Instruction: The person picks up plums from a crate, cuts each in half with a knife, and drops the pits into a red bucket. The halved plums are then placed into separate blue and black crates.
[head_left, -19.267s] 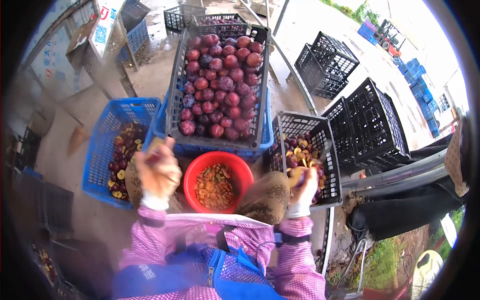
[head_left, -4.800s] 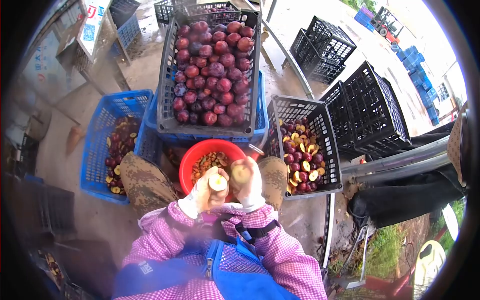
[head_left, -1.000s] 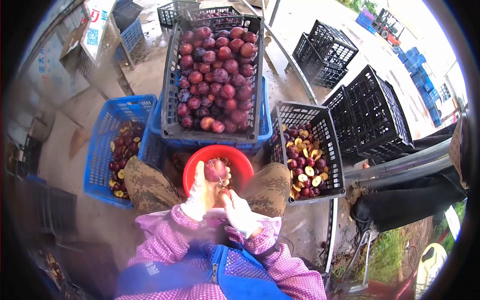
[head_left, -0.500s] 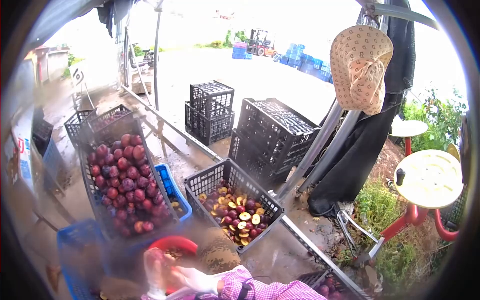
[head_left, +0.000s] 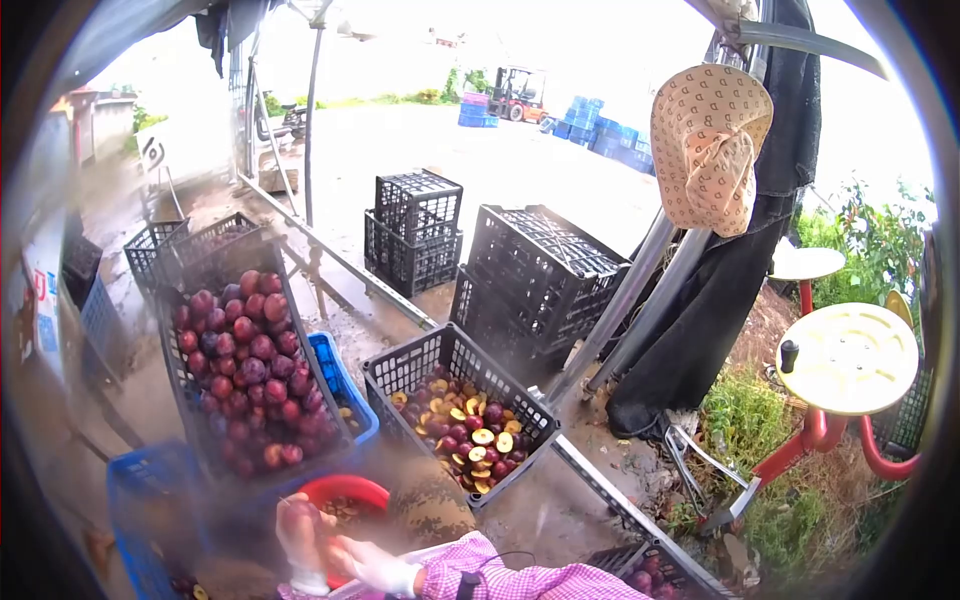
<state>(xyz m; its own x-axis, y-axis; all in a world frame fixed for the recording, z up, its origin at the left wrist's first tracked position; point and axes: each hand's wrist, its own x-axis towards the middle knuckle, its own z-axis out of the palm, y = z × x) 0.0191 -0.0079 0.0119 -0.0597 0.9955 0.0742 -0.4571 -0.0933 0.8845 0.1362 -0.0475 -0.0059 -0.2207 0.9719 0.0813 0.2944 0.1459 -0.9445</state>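
Low in the head view, my gloved left hand [head_left: 297, 545] is closed round a reddish plum [head_left: 299, 513], which is blurred. My gloved right hand [head_left: 372, 563] is right beside it, fingers bent together toward the plum; whatever they hold is hidden. Just behind both hands is a red basin [head_left: 372, 490] with small brownish pieces in it. A black crate [head_left: 408, 373] ahead to the right holds plum halves with yellow flesh. Whole dark-red plums [head_left: 252, 370] fill a tilted black crate on the left.
Blue crates [head_left: 150, 490] stand at the left and under the plum crate. Stacked black crates [head_left: 540, 270] and metal poles [head_left: 615, 310] are farther ahead. Another crate of plums [head_left: 655, 580] is at bottom right. A cream round seat [head_left: 848, 357] on red tubing stands right.
The view has shifted slightly, so the surroundings sit a little to the left. Both hands stay together by the red basin, with the left fingers slightly changed around the plum.
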